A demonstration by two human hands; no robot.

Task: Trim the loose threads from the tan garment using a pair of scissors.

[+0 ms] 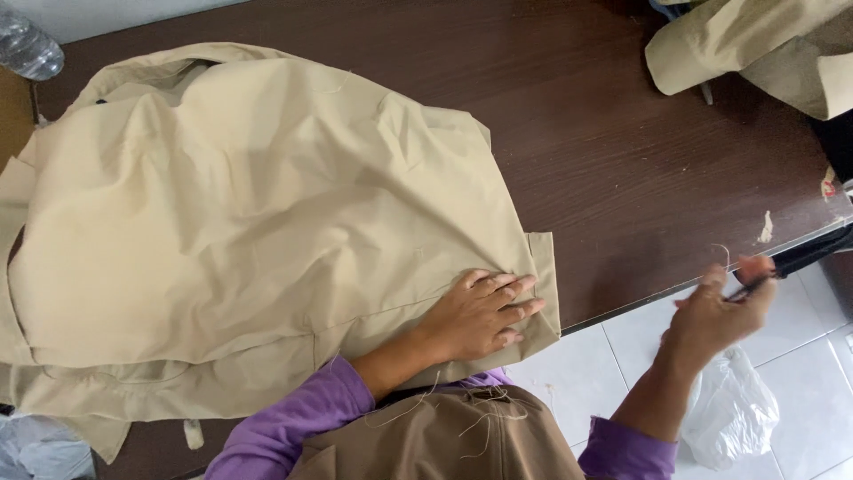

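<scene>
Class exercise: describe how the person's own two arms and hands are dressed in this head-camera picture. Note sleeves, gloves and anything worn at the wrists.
Both arms wear purple long sleeves, pushed up to mid-forearm. The left hand and right hand are bare: no gloves, no visible rings or watch.

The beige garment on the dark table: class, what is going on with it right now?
A person in purple sleeves presses the left hand flat on the lower edge of a beige garment spread over a dark wooden table. The right hand is raised off the table's edge, pinching a small dark tool with a loose thread by it. More beige cloth lies at the far corner.
</scene>
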